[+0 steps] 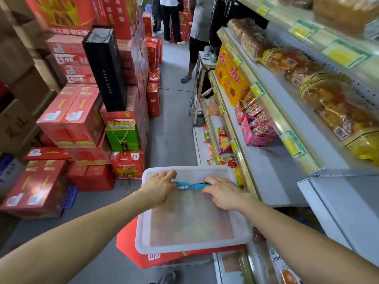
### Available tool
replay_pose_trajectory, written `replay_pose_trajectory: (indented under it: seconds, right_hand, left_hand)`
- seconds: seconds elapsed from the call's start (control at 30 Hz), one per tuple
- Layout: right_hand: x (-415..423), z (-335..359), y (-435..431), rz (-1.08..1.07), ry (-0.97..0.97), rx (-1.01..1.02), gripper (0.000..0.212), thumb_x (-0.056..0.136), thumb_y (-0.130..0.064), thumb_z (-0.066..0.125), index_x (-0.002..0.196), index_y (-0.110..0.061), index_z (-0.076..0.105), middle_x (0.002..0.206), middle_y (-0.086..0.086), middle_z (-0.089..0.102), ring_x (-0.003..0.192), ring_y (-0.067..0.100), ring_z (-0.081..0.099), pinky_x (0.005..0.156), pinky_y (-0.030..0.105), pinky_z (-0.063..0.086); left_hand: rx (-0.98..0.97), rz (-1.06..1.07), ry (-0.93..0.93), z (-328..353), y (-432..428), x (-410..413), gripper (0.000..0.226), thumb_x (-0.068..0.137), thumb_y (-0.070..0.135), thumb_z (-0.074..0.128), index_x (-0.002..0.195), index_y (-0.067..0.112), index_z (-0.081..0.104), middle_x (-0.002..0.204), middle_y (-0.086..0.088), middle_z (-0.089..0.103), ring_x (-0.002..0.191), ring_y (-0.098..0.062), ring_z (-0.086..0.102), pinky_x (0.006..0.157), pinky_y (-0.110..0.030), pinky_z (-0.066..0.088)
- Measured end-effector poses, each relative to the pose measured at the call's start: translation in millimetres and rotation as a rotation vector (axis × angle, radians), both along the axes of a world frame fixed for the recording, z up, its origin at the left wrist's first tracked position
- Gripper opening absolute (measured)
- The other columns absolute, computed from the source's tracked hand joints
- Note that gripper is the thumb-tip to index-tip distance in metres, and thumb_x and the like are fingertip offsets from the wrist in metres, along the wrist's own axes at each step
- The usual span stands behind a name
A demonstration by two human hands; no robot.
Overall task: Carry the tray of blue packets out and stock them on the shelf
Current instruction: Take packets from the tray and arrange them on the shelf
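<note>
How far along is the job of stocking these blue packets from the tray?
Done: the tray sits out in the aisle on a red box beside the shelf. In hand: the left hand and right hand grip the blue packets, the only ones visible in the tray. Left: placing them on the shelf, where no blue packets show yet.

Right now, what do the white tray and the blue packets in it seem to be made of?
The white tray: probably moulded plastic, matte and translucent; the red box beneath shows faintly through its floor. The blue packets: likely thin glossy plastic film, with small bright highlights, though blur leaves this uncertain.
</note>
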State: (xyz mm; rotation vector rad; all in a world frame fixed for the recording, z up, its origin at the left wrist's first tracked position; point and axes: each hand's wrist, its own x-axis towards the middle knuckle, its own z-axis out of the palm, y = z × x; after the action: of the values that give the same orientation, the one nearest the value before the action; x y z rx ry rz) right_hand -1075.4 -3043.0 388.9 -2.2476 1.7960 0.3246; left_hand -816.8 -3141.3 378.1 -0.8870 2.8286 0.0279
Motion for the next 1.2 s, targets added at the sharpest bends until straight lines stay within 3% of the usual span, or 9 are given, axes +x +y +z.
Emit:
replay_pose_trajectory:
  seconds: [0.17, 0.33, 0.47, 0.6, 0.73, 0.8, 0.93, 1.07, 1.2]
  right_hand:
    - [3, 2, 0, -0.060, -0.058, -0.087, 0.041, 0.092, -0.008, 0.053, 0.124, -0.028, 0.067, 0.116, -0.003, 0.056, 0.098, 0.031, 0.063, 0.064, 0.037, 0.041]
    - [-3, 30, 0, -0.177, -0.191, -0.095, 0.034, 0.093, -0.013, 0.059, 0.117, -0.031, 0.074, 0.123, -0.009, 0.064, 0.107, 0.018, 0.064, 0.077, 0.034, 0.049]
    - [-20, 71, -6, -0.217, -0.261, -0.006, 0.038, 0.086, -0.003, 0.061, 0.104, -0.033, 0.076, 0.110, -0.013, 0.061, 0.106, 0.012, 0.057, 0.089, 0.034, 0.051]
    - [-41, 137, -10, -0.252, -0.309, -0.032, 0.048, 0.088, 0.005, 0.060, 0.111, -0.035, 0.076, 0.099, -0.021, 0.050, 0.100, 0.005, 0.050, 0.083, 0.019, 0.042]
    - [-69, 213, -13, -0.264, -0.288, -0.082, 0.057, 0.088, 0.004, 0.063, 0.118, -0.043, 0.072, 0.113, -0.011, 0.053, 0.107, 0.013, 0.053, 0.092, 0.031, 0.049]
    - [-85, 254, -10, -0.275, -0.244, -0.112, 0.059, 0.088, 0.002, 0.064, 0.122, -0.046, 0.070, 0.115, -0.010, 0.051, 0.106, 0.012, 0.052, 0.089, 0.022, 0.046]
    - [-110, 344, 10, -0.315, -0.130, -0.180, 0.067, 0.085, 0.001, 0.065, 0.130, -0.048, 0.065, 0.119, -0.011, 0.051, 0.108, 0.010, 0.051, 0.092, 0.027, 0.047]
    - [-128, 423, 49, -0.398, -0.107, -0.239, 0.072, 0.082, 0.007, 0.065, 0.134, -0.042, 0.065, 0.115, -0.011, 0.049, 0.107, 0.012, 0.050, 0.087, 0.016, 0.041]
    - [-151, 487, 112, -0.495, -0.088, -0.360, 0.073, 0.081, 0.004, 0.068, 0.128, -0.052, 0.065, 0.114, -0.014, 0.054, 0.105, 0.011, 0.054, 0.098, 0.041, 0.048]
  left_hand:
    - [0.029, -0.020, -0.103, 0, -10, -12, 0.044, 0.102, 0.020, 0.050, 0.141, 0.038, 0.055, 0.125, 0.000, 0.058, 0.117, -0.027, 0.055, 0.091, -0.040, 0.051]
    - [0.223, -0.041, -0.137, 20, -20, -20, 0.057, 0.094, 0.016, 0.053, 0.141, 0.047, 0.050, 0.132, 0.005, 0.054, 0.122, -0.026, 0.055, 0.097, -0.040, 0.051]
    - [0.389, -0.002, -0.100, 59, -38, -29, 0.067, 0.087, 0.010, 0.050, 0.145, 0.044, 0.050, 0.142, 0.000, 0.056, 0.123, -0.026, 0.056, 0.104, -0.042, 0.049]
    - [0.454, -0.007, 0.003, 124, -55, -46, 0.063, 0.091, 0.009, 0.047, 0.143, 0.043, 0.056, 0.145, 0.003, 0.057, 0.123, -0.019, 0.056, 0.112, -0.039, 0.043]
    - [0.552, -0.060, 0.133, 202, -68, -74, 0.057, 0.098, 0.009, 0.049, 0.134, 0.052, 0.061, 0.137, 0.012, 0.055, 0.105, -0.010, 0.058, 0.097, -0.025, 0.046]
    - [0.601, -0.114, 0.180, 241, -74, -91, 0.060, 0.097, 0.010, 0.050, 0.127, 0.060, 0.063, 0.137, 0.012, 0.058, 0.103, -0.009, 0.062, 0.094, -0.025, 0.051]
    - [0.656, -0.242, 0.265, 324, -73, -129, 0.058, 0.101, 0.009, 0.051, 0.129, 0.058, 0.063, 0.137, 0.016, 0.059, 0.111, -0.009, 0.064, 0.101, -0.036, 0.054]
    - [0.594, -0.394, 0.304, 398, -61, -172, 0.064, 0.101, 0.004, 0.048, 0.132, 0.058, 0.060, 0.141, 0.027, 0.057, 0.122, -0.018, 0.061, 0.109, -0.051, 0.048]
    - [0.595, -0.564, 0.379, 458, -36, -215, 0.064, 0.101, -0.002, 0.047, 0.135, 0.050, 0.063, 0.146, 0.022, 0.056, 0.128, -0.017, 0.059, 0.109, -0.051, 0.048]
